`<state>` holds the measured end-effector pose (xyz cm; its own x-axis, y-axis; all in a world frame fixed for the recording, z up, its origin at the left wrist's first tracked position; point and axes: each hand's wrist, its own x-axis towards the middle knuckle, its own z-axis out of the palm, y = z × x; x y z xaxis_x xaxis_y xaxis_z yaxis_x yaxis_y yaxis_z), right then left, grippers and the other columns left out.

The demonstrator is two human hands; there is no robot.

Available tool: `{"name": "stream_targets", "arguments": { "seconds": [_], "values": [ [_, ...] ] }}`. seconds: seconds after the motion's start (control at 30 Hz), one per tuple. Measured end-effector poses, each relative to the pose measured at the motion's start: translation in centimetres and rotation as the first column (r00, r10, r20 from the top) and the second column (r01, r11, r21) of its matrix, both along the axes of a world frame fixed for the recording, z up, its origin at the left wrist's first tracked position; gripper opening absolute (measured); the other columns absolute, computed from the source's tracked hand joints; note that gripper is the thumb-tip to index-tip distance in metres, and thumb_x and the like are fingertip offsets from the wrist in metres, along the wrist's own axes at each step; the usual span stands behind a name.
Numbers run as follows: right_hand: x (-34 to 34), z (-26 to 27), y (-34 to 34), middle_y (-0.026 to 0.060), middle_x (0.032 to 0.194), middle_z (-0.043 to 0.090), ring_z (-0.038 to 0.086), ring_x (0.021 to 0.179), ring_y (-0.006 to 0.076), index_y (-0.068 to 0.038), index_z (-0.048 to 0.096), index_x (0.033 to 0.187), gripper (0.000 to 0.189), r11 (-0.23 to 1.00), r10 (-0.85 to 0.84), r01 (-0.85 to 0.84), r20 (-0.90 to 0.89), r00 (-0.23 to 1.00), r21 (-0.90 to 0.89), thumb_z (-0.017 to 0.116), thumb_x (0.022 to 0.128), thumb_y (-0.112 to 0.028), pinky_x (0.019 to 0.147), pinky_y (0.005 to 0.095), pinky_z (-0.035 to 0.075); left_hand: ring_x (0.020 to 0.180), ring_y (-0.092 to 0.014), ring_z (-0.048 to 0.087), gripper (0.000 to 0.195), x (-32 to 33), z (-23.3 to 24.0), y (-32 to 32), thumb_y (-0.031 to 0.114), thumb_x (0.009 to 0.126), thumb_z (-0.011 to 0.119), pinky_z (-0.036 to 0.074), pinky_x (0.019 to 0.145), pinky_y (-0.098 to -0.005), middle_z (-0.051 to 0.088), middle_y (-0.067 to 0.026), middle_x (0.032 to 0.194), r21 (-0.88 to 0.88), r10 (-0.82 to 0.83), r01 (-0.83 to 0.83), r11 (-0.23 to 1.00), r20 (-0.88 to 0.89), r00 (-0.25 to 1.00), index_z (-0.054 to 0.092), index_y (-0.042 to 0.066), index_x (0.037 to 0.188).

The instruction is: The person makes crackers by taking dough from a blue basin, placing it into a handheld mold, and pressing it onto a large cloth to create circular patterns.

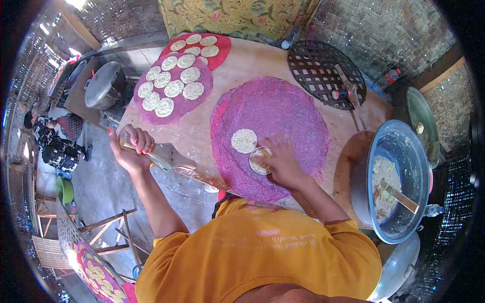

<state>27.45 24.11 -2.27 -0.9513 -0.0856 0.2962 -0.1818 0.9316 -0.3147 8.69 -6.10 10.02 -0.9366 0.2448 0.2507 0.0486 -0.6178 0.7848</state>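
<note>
My left hand (134,146), raised off the table's left edge, grips the end of a clear glass or plastic bottle (163,156) that points to the right. My right hand (278,159) is over a purple mesh cloth (288,110), its fingers at a round ring mould (260,160) with pale speckled dough inside. Just up and left of the ring, a flat round dough disc (244,141) lies on the same cloth. Some red cloth shows beneath the purple one at its left side.
Several dough discs lie on purple (178,110) and red cloths (223,47) at the back left. A dark woven tray (314,72) is at the back right, a blue tub (411,227) of dough with a wooden paddle (401,199) at the right. A person (57,142) is at the far left.
</note>
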Motion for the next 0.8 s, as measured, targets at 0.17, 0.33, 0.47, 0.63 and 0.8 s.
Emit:
{"name": "stream_targets", "arguments": {
  "seconds": [0.17,0.33,0.47,0.63,0.8],
  "values": [
    [0.7,-0.3,-1.0,0.0089,0.135,0.043,0.034,0.127,0.0361,-0.023,0.067,0.106,0.037,0.991,0.128,-0.130,0.039,0.991,0.042,0.062,0.071,-0.011,0.104,0.0637,0.018,0.035,-0.012,0.027,0.054,-0.1,-0.1,0.0,0.052,0.093,0.030,0.026,0.036,-0.0257,0.030,0.0002,0.042,0.007,-0.030,0.030,1.000,0.003,1.000,0.035,0.010,0.059],
    [1.0,0.2,-0.4,0.0090,0.135,0.044,0.033,0.129,0.0367,-0.024,0.067,0.108,0.037,0.994,0.059,-0.066,0.089,0.994,0.082,0.062,0.073,-0.013,0.105,0.0637,0.017,0.034,-0.013,0.028,0.055,-0.1,-0.1,0.1,0.052,0.093,0.029,0.027,0.036,-0.0264,0.030,0.0000,0.042,-0.013,-0.018,0.018,1.000,0.004,1.000,0.035,0.010,0.058],
    [1.1,0.2,0.5,0.0106,0.133,0.046,0.035,0.127,0.0372,-0.022,0.064,0.113,0.036,0.990,-0.064,0.061,-0.021,0.998,-0.124,0.060,0.079,-0.013,0.105,0.0624,0.017,0.034,-0.013,0.027,0.055,1.0,0.9,0.9,0.052,0.093,0.028,0.026,0.036,-0.0270,0.029,-0.0001,0.042,-0.038,0.045,-0.042,0.998,0.066,0.997,0.035,0.011,0.058],
    [2.0,6.0,-0.9,0.0186,0.124,0.050,0.045,0.118,0.0335,-0.008,0.060,0.114,0.030,0.855,0.006,-0.044,-0.074,0.997,-0.517,0.053,0.088,-0.021,0.100,0.0475,0.031,0.034,-0.014,0.028,0.055,5.1,2.4,5.7,0.053,0.094,0.026,0.027,0.037,-0.0278,0.033,-0.0018,0.042,0.275,-0.441,0.430,0.860,-0.023,0.897,0.035,0.012,0.058],
    [4.1,4.9,-3.6,0.0137,0.080,0.062,0.062,0.071,0.0226,-0.004,0.055,0.114,0.041,0.682,0.090,0.109,0.231,0.969,-0.723,0.041,0.096,-0.039,0.065,0.0368,0.049,0.068,-0.020,0.054,0.058,4.4,0.2,14.0,0.057,0.095,0.023,0.046,0.069,-0.0325,0.060,-0.0109,0.092,0.150,-0.229,0.184,0.971,0.386,0.894,0.054,0.009,0.107]
  ]
}}
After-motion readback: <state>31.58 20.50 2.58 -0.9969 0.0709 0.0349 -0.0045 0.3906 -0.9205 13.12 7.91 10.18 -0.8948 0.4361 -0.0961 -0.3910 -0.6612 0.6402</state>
